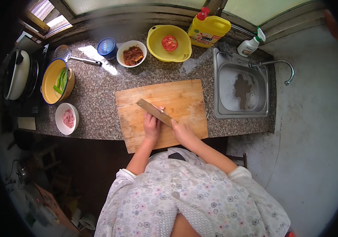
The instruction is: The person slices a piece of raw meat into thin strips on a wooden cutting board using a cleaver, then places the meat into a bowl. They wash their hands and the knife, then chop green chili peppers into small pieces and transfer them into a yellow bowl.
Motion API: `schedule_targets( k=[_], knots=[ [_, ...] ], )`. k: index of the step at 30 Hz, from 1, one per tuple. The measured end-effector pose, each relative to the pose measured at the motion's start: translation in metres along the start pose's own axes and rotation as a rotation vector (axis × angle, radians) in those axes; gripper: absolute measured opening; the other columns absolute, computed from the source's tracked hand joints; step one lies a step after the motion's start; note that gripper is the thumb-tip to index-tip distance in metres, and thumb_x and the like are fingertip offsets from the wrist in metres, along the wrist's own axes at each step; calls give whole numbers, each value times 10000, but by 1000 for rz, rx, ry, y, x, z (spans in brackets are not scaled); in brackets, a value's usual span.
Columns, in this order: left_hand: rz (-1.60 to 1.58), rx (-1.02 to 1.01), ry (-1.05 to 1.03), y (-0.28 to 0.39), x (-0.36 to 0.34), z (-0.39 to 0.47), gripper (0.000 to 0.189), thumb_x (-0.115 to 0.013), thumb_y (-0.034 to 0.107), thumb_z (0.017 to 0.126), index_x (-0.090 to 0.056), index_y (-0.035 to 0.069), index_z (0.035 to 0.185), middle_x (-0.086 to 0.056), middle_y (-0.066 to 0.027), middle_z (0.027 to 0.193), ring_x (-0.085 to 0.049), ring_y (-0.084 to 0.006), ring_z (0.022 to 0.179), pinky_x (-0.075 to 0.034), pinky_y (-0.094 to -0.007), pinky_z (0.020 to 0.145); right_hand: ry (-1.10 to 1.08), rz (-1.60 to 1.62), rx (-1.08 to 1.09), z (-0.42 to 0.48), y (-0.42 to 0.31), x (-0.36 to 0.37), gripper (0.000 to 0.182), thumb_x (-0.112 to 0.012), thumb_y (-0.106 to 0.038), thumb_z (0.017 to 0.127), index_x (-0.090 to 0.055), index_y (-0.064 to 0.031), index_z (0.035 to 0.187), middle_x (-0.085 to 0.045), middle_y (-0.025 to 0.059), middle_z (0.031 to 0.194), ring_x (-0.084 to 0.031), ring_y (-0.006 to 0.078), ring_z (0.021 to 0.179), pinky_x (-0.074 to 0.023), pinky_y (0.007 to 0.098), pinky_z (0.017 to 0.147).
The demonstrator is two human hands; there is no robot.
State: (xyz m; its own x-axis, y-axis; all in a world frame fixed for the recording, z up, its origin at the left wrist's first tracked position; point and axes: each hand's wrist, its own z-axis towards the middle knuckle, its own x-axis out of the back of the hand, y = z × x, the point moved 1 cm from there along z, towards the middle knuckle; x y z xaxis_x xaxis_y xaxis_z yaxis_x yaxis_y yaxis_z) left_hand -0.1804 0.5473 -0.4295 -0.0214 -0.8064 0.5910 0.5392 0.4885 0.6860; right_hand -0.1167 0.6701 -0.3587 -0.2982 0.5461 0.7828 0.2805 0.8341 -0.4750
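A wooden cutting board (183, 94) lies at the counter's front edge. My right hand (182, 130) grips the handle of a cleaver (157, 113), whose blade slants up to the left across the board. Close against the blade, my left hand (152, 126) rests on the board with its fingers bent; the blade partly covers its fingertips. Small pink-and-white pieces (162, 108) of food lie just beyond the blade. Whether my left fingers hold a piece under the blade cannot be seen.
Left are a bowl of sliced meat (68, 118), an enamel pot (48, 86) with green peppers, a skimmer (84, 60) and a stove (32, 103). Behind stand a blue-lidded tub (106, 49), a bowl of red paste (132, 56), a yellow basin (155, 44) with cut tomato and bottles. A sink (216, 103) is right.
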Motion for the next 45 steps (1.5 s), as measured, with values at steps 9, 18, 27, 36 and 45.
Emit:
schedule_targets(
  k=[9,18,27,36,45],
  knots=[
    [-117,63,21,-4,4,-6,250,-602,-43,688,-576,0,934,-550,-146,948,-519,-320,914,-435,-375,779,23,-40,95,-24,1,24,133,-480,-42,754,-477,11,877,-558,233,632,-556,417,609,-438,497,548],
    [-73,11,32,1,4,-1,274,-588,-75,639,-581,-20,906,-548,-157,985,-522,-321,937,-437,-382,796,-9,6,92,25,-11,4,158,-461,-45,760,-456,34,896,-558,254,646,-561,425,633,-441,507,575],
    [-120,33,35,-2,1,-3,229,-594,-75,655,-581,-19,876,-549,-155,956,-527,-306,909,-449,-377,759,-19,-21,30,1,-3,10,188,-469,-53,753,-492,12,929,-554,252,670,-555,420,625,-438,507,565],
    [-58,88,13,-5,3,-12,215,-597,-52,667,-582,-16,878,-555,-144,951,-523,-313,914,-440,-369,770,-104,26,62,-22,4,30,180,-482,-13,703,-512,33,874,-553,282,716,-555,433,692,-443,495,610],
    [-33,18,2,4,13,-3,252,-613,-20,666,-581,-4,916,-549,-140,986,-511,-304,929,-412,-377,789,79,181,154,50,-14,18,305,-469,-64,762,-499,18,1054,-573,243,685,-563,419,628,-458,478,579]
  ],
)
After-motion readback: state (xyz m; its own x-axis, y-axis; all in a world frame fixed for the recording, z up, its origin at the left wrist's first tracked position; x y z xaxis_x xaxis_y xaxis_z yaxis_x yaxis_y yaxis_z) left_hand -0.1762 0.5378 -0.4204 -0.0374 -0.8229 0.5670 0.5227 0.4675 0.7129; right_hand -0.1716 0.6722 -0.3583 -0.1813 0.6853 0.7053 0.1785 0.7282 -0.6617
